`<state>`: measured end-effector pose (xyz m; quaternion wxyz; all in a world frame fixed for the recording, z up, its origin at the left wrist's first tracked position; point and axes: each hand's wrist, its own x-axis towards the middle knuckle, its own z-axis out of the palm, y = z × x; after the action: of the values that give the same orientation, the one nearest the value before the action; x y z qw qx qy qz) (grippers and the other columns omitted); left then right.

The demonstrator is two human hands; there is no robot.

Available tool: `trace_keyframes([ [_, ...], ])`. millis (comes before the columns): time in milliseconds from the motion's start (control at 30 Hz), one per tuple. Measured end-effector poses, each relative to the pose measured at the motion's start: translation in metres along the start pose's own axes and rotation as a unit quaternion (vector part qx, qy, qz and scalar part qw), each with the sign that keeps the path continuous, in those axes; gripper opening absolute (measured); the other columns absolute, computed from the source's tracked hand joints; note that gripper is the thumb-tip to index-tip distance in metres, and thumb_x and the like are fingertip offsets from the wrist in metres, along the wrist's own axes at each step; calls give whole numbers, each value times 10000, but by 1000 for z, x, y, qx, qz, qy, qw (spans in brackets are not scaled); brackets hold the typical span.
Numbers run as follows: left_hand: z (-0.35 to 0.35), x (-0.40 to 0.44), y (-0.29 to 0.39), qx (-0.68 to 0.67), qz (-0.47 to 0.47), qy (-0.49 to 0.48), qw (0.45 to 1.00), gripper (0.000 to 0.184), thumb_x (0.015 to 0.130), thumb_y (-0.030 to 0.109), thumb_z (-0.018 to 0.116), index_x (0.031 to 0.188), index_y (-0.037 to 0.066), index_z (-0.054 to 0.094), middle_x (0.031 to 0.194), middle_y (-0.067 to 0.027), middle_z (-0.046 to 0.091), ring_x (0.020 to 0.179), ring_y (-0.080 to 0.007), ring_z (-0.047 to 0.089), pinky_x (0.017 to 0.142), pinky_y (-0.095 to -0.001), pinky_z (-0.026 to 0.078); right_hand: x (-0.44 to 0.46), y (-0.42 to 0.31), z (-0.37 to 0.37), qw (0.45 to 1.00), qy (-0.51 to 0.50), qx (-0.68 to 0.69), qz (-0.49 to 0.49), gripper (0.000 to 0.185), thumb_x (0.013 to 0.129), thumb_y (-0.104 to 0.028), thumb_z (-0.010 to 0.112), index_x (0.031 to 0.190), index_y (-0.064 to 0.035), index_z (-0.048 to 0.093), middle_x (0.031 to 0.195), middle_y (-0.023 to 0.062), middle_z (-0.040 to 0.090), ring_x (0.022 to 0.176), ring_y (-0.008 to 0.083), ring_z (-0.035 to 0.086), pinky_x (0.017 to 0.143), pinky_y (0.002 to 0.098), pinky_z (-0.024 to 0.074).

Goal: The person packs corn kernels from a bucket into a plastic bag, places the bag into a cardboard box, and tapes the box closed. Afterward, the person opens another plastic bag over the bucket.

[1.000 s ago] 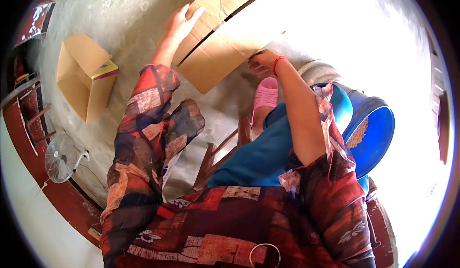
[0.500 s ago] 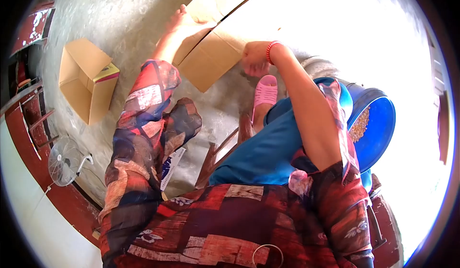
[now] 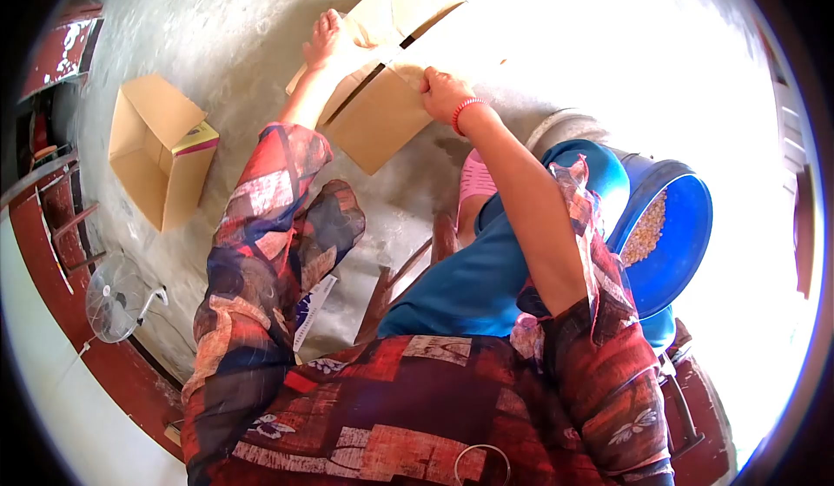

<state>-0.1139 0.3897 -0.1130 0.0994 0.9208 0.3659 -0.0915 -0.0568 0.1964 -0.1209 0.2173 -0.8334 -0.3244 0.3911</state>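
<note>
A cardboard box (image 3: 382,121) with a dark gap between its flaps lies in front of me, its far right part washed out by glare. My left hand (image 3: 328,45) rests on its left side with the fingers spread. Over the box's right-hand flap is my right hand (image 3: 445,95), a red coiled band at the wrist. Its fingers are curled closed at the flap's edge; whatever they pinch is too small and bright to make out.
An open cardboard box (image 3: 165,160) with a yellow packet stands at the left, above a fan (image 3: 117,297). A blue barrel (image 3: 686,243) holding grain lies tipped at the right. A pink slipper (image 3: 475,176) is on my foot.
My right hand has moved left and up from beside the box onto its flap edge. My left hand has shifted slightly, its fingers still spread.
</note>
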Motion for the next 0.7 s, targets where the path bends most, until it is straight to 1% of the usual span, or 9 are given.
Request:
trace_keyframes([
  [67, -3, -3, -1, 1, 22, 38, 999, 1180, 509, 644, 671, 1327, -25, 145, 1378, -184, 205, 1283, -277, 204, 1035, -383, 226, 0, -2, -2, 1000, -5, 6, -8, 189, 772, -84, 416, 927, -62, 523, 986, 164, 574, 991, 305, 519, 845, 359, 413],
  [167, 0, -7, 3, -55, 54, -20, 997, 1156, 522, 641, 665, 1320, -33, 170, 1376, -197, 197, 1290, -276, 182, 1044, -362, 206, -2, -3, -4, 1000, -11, 15, 7, 186, 764, -84, 426, 918, -66, 528, 985, 162, 576, 984, 296, 524, 846, 358, 411],
  [267, 29, -11, 0, 26, 103, 76, 991, 1178, 512, 662, 655, 1322, -39, 165, 1382, -208, 169, 1299, -275, 152, 1051, -347, 176, 1, 0, -3, 1000, -5, 16, -5, 177, 762, -92, 436, 907, -69, 534, 981, 155, 578, 967, 296, 530, 840, 361, 414],
  [433, 32, -14, -5, 17, 76, 63, 995, 1137, 549, 659, 626, 1334, -16, 157, 1413, -164, 95, 1316, -251, 81, 1056, -350, 130, 7, 0, 0, 1000, -15, 17, 8, 172, 754, -96, 445, 898, -78, 538, 969, 150, 581, 955, 290, 534, 823, 361, 420],
  [500, 30, 0, -11, -120, 94, 29, 988, 1064, 608, 644, 594, 1338, 1, 162, 1409, -159, 127, 1311, -264, 101, 1052, -366, 133, 6, 3, 3, 1000, 0, 24, 0, 171, 752, -96, 447, 895, -80, 539, 958, 149, 584, 950, 291, 537, 817, 358, 422],
  [533, -1, -9, -2, -268, 72, -61, 959, 995, 665, 622, 557, 1334, -5, 170, 1397, -175, 160, 1305, -279, 122, 1049, -373, 137, 5, 5, 4, 999, 9, 31, -7, 170, 750, -96, 448, 892, -81, 540, 946, 148, 587, 944, 291, 539, 811, 355, 425],
  [567, 13, -6, -5, -268, 76, -61, 958, 995, 665, 622, 557, 1334, -5, 170, 1397, -175, 160, 1305, -279, 122, 1049, -373, 137, 6, 8, 7, 999, 12, 31, -5, 170, 750, -96, 448, 892, -81, 540, 946, 148, 587, 944, 291, 539, 811, 355, 425],
  [633, 39, -4, -10, -86, 110, 121, 983, 956, 687, 607, 544, 1335, 9, 177, 1383, -179, 199, 1293, -290, 158, 1043, -393, 145, 7, 10, 9, 997, 53, 45, -28, 147, 712, -115, 515, 850, -87, 556, 823, 119, 610, 805, 269, 577, 724, 329, 450],
  [700, 48, -11, 0, -18, 62, 134, 989, 979, 649, 611, 577, 1335, 34, 183, 1375, -171, 216, 1281, -304, 177, 1028, -451, 159, 1, 6, 1, 998, 31, 60, -16, 147, 731, -115, 489, 856, -81, 560, 868, 135, 604, 857, 280, 565, 755, 341, 441],
])
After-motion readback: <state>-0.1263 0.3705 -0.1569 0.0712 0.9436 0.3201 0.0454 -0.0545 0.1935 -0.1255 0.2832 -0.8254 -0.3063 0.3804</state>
